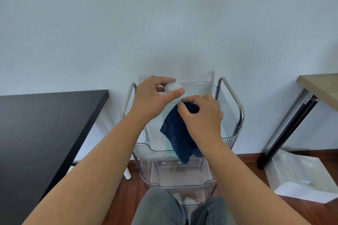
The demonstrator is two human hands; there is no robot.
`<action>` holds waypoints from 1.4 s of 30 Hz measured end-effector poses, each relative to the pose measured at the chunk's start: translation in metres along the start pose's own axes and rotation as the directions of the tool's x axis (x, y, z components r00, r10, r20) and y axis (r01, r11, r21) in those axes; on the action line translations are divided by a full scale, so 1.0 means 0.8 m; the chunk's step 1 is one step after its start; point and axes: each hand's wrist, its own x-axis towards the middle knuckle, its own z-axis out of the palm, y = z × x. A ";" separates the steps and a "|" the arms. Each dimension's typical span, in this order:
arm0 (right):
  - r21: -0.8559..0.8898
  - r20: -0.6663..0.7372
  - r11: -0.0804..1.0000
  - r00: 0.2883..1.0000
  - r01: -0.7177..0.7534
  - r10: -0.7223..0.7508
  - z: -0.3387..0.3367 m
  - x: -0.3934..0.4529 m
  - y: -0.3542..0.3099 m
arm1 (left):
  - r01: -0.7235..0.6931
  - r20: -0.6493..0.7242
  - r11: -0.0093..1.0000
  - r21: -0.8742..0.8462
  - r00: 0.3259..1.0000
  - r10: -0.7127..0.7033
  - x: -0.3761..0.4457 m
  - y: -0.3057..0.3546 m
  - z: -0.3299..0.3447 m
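Pinching between thumb and curled fingers, the left hand holds the white cap of a pale, see-through bottle. The bottle is above the top tray of the clear cart, towards the tray's far side. The right hand grips the upper end of a dark blue cloth, fingers bunched round the fabric, just beside the left hand and over the middle of the cart. The cloth lies against the bottle and covers most of its body; its lower end hangs over the cart's near rim. Whether the bottle's base rests on the tray I cannot tell, since the cloth hides it.

Left of the cart stands a black table, and well off to the cart's right a wooden table on a dark leg. A white box sits on the floor right of the cart. Grey-trousered knees are at the cart's near side.
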 end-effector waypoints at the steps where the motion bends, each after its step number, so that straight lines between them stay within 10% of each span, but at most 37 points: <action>1: -0.002 -0.008 1.000 1.000 -0.004 0.004 0.000 0.001 0.000 | 0.002 -0.002 1.000 -0.003 1.000 -0.002 -0.001 0.000 0.000; 34: -0.093 0.156 0.994 0.986 -0.050 0.064 0.010 0.014 0.006 | 0.035 -0.035 0.999 0.033 0.999 -0.034 -0.002 0.004 0.001; 42: 0.129 0.122 0.990 0.992 -0.060 0.044 -0.003 0.008 0.016 | 0.009 0.012 0.999 0.039 1.000 -0.009 -0.005 0.002 0.000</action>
